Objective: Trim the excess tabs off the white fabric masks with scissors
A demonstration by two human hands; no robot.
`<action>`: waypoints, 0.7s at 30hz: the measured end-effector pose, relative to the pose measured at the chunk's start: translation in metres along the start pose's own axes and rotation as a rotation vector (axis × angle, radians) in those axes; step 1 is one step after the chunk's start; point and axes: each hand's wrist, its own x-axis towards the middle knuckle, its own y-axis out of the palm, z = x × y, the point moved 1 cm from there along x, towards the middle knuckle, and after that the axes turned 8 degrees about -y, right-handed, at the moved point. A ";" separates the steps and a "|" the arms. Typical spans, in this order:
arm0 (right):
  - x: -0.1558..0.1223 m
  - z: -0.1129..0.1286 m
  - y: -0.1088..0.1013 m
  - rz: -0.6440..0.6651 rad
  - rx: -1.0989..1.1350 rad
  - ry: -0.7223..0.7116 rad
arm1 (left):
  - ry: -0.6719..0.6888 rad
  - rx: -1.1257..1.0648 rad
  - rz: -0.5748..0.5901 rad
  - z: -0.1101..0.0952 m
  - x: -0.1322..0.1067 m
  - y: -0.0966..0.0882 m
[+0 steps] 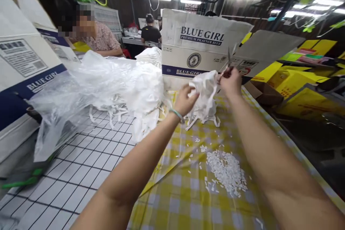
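My left hand is closed on a white face mask, holding it up over the table. My right hand grips a pair of small scissors, blades pointing up, at the mask's right edge. The mask's white straps hang down towards the yellow checked tablecloth. A green band is on my left wrist. Below the hands lies a heap of small white cut-off bits.
A big pile of white masks and a clear plastic bag lie at the left. "Blue Girl" cartons stand behind and at the left. Another person sits at back left. Yellow boxes are at the right.
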 end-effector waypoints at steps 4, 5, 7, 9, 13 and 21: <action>-0.052 -0.036 -0.014 0.190 -0.279 0.225 | -0.170 0.257 -0.045 0.083 -0.067 -0.031; -0.074 -0.035 -0.015 0.331 -0.369 0.276 | -0.218 0.327 -0.054 0.100 -0.082 -0.048; -0.117 -0.025 -0.011 0.582 -0.453 0.305 | -0.288 0.447 0.001 0.126 -0.105 -0.084; -0.154 -0.007 0.000 0.709 -0.355 0.259 | -0.320 0.533 0.110 0.137 -0.122 -0.115; -0.206 0.030 0.032 0.744 0.103 0.042 | -0.344 0.635 0.302 0.131 -0.167 -0.166; -0.204 0.071 0.149 0.838 0.167 -0.114 | -0.359 0.675 0.420 0.108 -0.228 -0.195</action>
